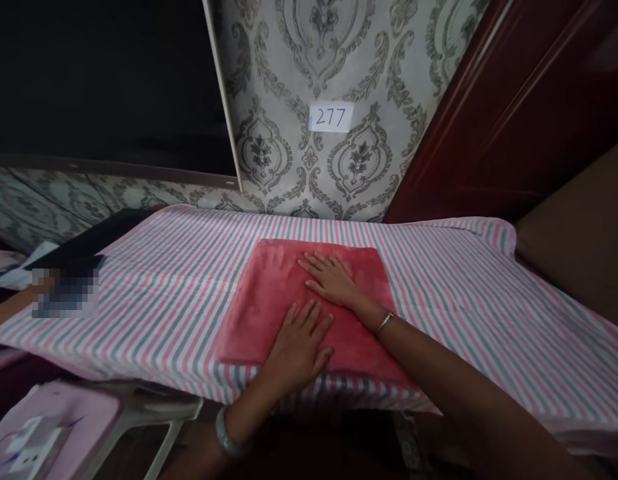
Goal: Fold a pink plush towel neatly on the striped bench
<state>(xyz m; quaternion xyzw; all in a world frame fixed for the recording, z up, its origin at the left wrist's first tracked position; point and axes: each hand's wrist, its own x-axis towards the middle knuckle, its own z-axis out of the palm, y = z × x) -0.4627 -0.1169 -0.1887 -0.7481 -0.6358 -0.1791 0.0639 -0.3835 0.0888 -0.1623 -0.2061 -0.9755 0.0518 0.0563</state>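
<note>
Striped cloth (173, 293) is lying below ornate wallpaper (359, 157); my left fingers (303, 317) and right fingers (315, 266) are resting, ungripping and spread, on plush-looking, squarish red fabric (269, 293).

The left hand (299, 350) and right hand (333, 280) press flat on a red cloth (259, 300) atop striped fabric (173, 293).
</note>
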